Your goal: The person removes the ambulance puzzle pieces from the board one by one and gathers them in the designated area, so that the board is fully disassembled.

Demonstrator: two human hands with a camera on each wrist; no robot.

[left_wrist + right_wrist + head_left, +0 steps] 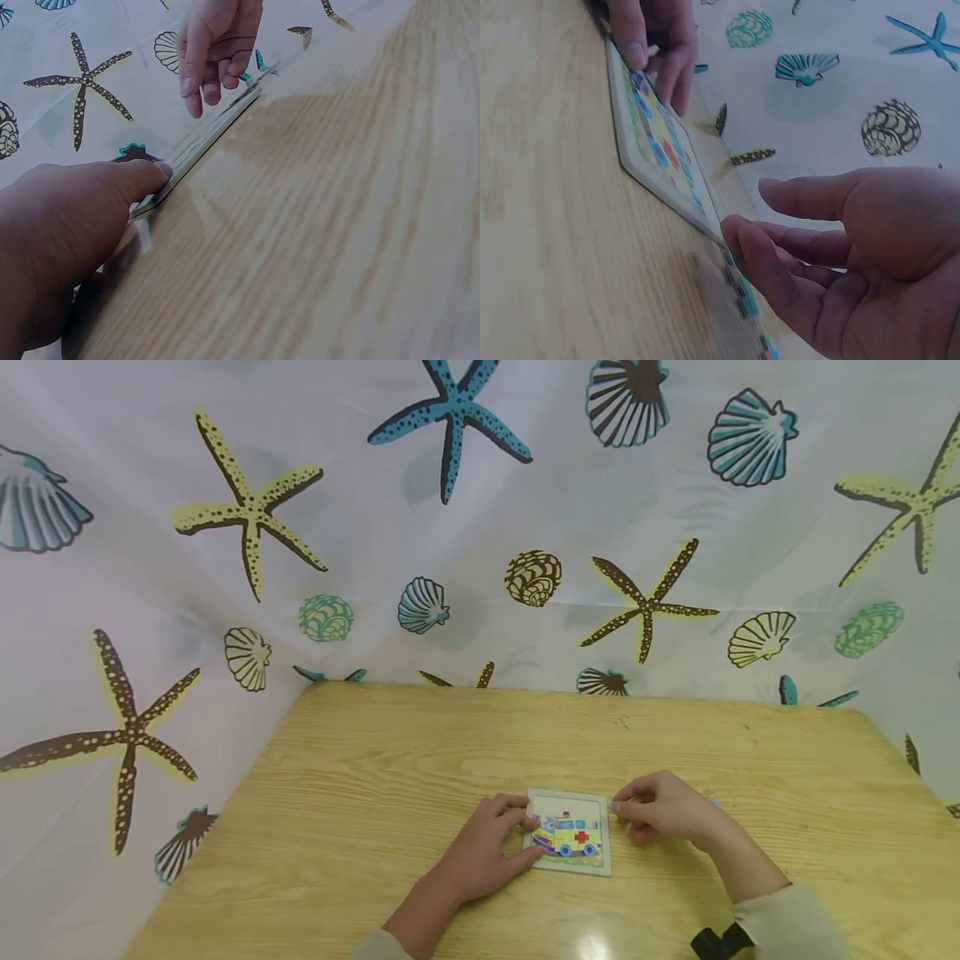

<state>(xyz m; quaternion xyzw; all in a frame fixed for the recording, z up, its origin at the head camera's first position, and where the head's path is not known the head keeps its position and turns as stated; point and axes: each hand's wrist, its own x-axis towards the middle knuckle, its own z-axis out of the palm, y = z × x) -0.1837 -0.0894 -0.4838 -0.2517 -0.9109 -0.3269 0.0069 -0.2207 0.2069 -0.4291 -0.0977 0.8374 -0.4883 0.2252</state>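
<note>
While the left hand (487,852) grips the left edge of the framed picture board (576,868), fingers bent and thumb on the frame, the right hand (667,810) is just beside the right edge, thumb and fingertips parted by a modest gap (nothing seen in it from the right wrist). Board lies flat on the wooden table (375,793), yellow ambulance face up, loose bluish pieces (748,295) near the right fingers, partly hidden; behind hangs white cloth (360,485) printed with starfish and shells.
</note>
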